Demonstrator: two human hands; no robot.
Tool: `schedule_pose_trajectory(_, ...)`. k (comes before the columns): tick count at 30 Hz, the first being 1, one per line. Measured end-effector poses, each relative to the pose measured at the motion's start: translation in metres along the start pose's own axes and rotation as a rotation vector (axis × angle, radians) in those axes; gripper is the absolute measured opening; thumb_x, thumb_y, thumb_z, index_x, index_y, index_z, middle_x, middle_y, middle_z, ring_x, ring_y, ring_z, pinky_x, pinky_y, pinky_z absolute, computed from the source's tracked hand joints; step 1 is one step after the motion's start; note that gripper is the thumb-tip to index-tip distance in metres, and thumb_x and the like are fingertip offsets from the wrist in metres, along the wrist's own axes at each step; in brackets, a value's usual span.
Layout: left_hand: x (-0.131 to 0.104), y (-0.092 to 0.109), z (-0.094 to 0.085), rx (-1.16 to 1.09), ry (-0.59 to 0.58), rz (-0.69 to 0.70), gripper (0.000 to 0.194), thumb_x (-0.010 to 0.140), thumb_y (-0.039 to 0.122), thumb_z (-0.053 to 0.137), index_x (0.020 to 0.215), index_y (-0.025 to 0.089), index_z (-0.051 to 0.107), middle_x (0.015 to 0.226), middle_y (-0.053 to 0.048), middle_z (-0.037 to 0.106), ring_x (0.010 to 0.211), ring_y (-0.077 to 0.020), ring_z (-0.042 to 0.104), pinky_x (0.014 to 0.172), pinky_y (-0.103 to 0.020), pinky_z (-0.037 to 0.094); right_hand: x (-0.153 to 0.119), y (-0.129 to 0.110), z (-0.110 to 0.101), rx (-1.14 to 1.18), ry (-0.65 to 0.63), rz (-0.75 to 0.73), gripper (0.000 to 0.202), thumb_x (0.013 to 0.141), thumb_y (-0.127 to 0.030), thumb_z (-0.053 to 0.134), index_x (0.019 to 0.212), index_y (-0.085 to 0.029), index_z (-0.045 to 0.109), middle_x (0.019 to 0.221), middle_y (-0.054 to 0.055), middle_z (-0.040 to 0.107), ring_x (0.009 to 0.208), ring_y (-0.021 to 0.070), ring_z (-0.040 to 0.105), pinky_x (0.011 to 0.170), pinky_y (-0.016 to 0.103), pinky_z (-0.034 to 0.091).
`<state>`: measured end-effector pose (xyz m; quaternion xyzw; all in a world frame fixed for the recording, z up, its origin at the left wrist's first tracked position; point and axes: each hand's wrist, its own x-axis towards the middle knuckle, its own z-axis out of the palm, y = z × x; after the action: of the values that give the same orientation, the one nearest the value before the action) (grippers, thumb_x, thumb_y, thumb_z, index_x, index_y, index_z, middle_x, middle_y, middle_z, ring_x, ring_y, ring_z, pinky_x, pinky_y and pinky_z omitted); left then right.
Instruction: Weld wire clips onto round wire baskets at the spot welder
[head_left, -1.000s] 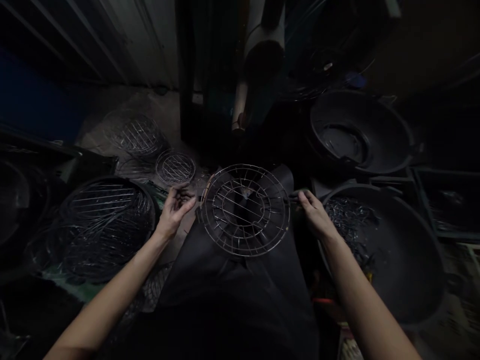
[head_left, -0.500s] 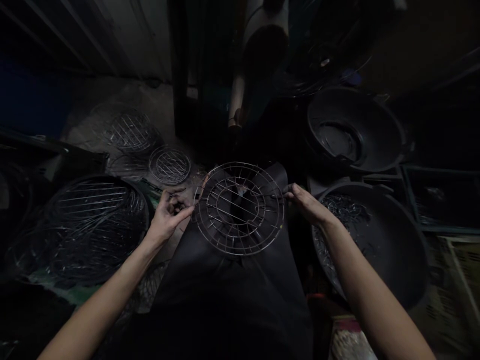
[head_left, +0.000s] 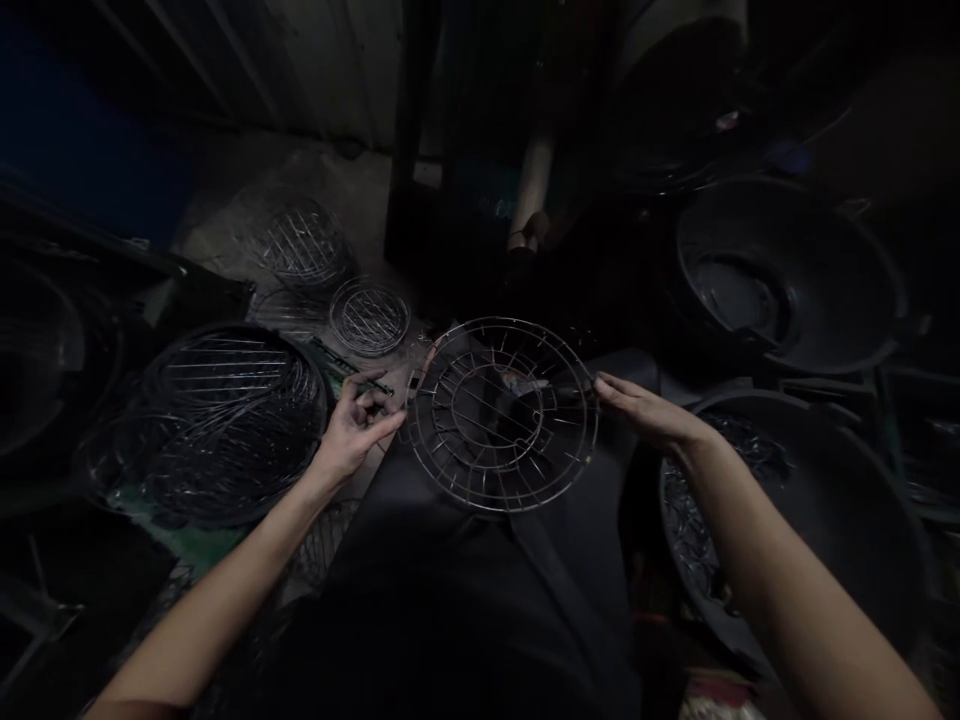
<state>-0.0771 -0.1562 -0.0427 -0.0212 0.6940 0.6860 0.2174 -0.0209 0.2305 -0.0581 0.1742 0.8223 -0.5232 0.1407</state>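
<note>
A round wire rack [head_left: 501, 505] with concentric rings and short spokes is held over the dark cloth on my lap [head_left: 480, 580]. My left hand [head_left: 358, 425] grips its left rim, with the thumb and curled fingers at the edge. At the right rim, my right hand [head_left: 637, 408] pinches the wire between thumb and fingers. Fewer straight bars cross the rack's middle than earlier, and its centre shows an open inner ring. Dim light hides some of the fingertips.
Left of me stands a round tub [head_left: 232, 420] full of bent wires. Beyond it, round wire grids [head_left: 370, 317] lie on the floor [head_left: 352, 190]. On the right are a basin [head_left: 817, 520] with wire pieces and another large basin [head_left: 840, 280] behind it.
The view has turned, so the surroundings sit differently in it. Both hands still hold the rack, which is now tilted a little differently, and its middle bars look fainter.
</note>
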Motion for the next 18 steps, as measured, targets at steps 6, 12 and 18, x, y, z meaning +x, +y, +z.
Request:
schedule_pose_trajectory(6, 0.001, -0.002, -0.004, -0.035, -0.015, -0.003, 0.059, 0.069, 0.027, 0.075, 0.117, 0.023, 0.041, 0.074, 0.004, 0.056, 0.063, -0.0077, 0.054, 0.061, -0.018, 0.042, 0.013, -0.005, 0.006, 0.279, -0.260, 0.153, 0.048, 0.078, -0.063, 0.053, 0.101, -0.022, 0.061, 0.101, 0.011, 0.069, 0.096, 0.0260, 0.065, 0.088, 0.050, 0.049)
schedule_pose_trajectory(12, 0.000, -0.004, -0.007, -0.038, 0.036, -0.009, 0.062, 0.067, 0.028, 0.076, 0.117, 0.022, 0.041, 0.074, 0.005, 0.054, 0.069, -0.0088, 0.055, 0.064, -0.018, 0.043, 0.023, -0.010, 0.014, 0.428, -0.484, 0.246, 0.062, 0.093, -0.057, 0.020, 0.140, -0.018, 0.031, 0.112, 0.016, 0.065, 0.101, 0.0242, 0.064, 0.091, 0.050, 0.043)
schedule_pose_trajectory(18, -0.003, -0.005, -0.008, -0.001, 0.027, -0.007, 0.059, 0.070, 0.030, 0.074, 0.118, 0.022, 0.040, 0.073, 0.005, 0.054, 0.068, -0.0088, 0.054, 0.066, -0.020, 0.041, 0.022, -0.011, 0.020, 0.492, -0.487, 0.323, 0.068, 0.092, -0.055, 0.014, 0.147, -0.015, 0.013, 0.108, 0.019, 0.066, 0.100, 0.0265, 0.064, 0.091, 0.048, 0.041)
